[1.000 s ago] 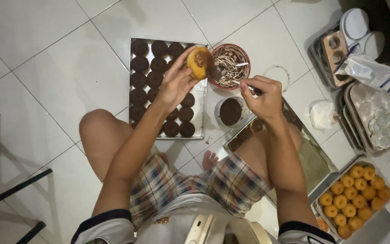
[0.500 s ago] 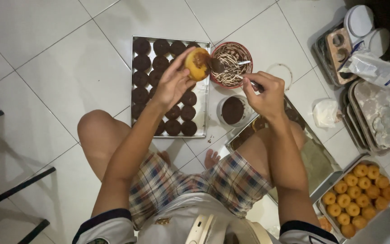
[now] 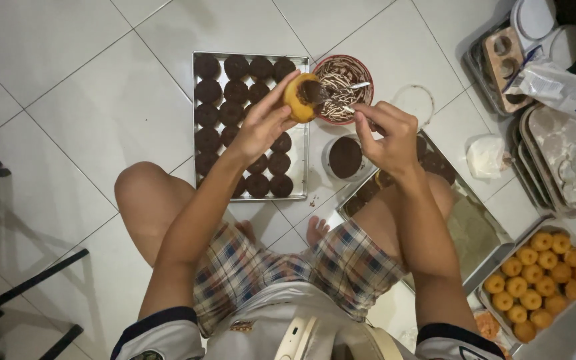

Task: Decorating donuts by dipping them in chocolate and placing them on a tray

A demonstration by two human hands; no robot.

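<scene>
My left hand [image 3: 261, 127] grips 1 golden pastry [image 3: 301, 98], now chocolate-smeared; my right hand [image 3: 385, 130] pinches a spoon [image 3: 341, 107] spreading it.

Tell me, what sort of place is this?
Probably a home kitchen floor used for small-batch baking: the person sits on white floor tiles among a tray of chocolate-coated doughnuts, a tray of plain doughnuts and a bowl of chocolate.

A round golden doughnut [image 3: 299, 98], partly spread with dark chocolate on its right side, is held tilted in the air above the right edge of the tray of chocolate-coated doughnuts. A slim metal utensil [image 3: 341, 107] touches its chocolate patch, its handle pointing right, just over the red bowl's rim.
</scene>
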